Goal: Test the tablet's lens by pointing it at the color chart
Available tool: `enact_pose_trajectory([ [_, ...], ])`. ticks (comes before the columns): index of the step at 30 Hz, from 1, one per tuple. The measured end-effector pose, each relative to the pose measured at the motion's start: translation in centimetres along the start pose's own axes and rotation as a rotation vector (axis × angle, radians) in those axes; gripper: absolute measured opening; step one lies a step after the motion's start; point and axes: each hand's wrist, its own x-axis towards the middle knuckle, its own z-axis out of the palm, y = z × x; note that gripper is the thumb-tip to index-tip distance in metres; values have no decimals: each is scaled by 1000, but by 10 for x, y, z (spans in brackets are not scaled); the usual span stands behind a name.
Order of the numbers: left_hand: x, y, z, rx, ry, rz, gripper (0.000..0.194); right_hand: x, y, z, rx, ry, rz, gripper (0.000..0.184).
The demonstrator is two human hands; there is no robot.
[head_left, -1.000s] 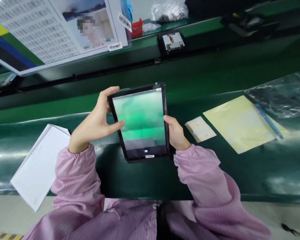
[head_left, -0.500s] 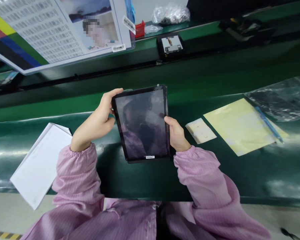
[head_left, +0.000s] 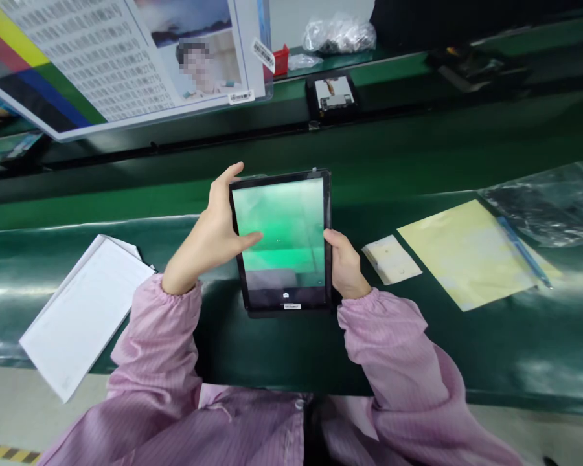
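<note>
A black-framed tablet (head_left: 284, 213) is held above the green bench, its lit screen showing a green camera picture with a small camera icon at the bottom. My right hand (head_left: 346, 264) grips its right edge, thumb on the front and the other fingers hidden behind. Around the upper left edge is my left hand (head_left: 208, 236). Its thumb reaches over the screen and its index finger sticks up past the top left corner. The remaining left fingers are hidden behind the tablet. A small white label (head_left: 292, 307) sits on the lower frame.
White sheets (head_left: 85, 317) lie at left. To the right are a small pale pad (head_left: 392, 260), yellow paper (head_left: 461, 255), a blue pen (head_left: 525, 252) and a clear plastic bag (head_left: 548, 204). A printed chart (head_left: 126, 65) hangs at the back, near a black device (head_left: 331, 96).
The tablet's dark screen has lit up with a green camera picture. My left hand has shifted right, its thumb now over the screen and its index finger lifted.
</note>
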Motion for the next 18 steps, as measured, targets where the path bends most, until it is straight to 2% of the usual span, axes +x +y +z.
enact_pose_trajectory([
  [3,-4,-5,-21,-98,-164,0,107,0,1,-2,-20,-70,-25,49],
  [7,-5,-9,-33,-117,-250,32,110,0,1,-2,-44,-109,-56,47],
  [12,-6,-8,-32,-130,-248,16,107,0,0,-1,-80,-54,-56,36],
  [18,-5,-1,-26,-185,-144,-5,84,-2,-3,2,-136,-15,-64,30],
])
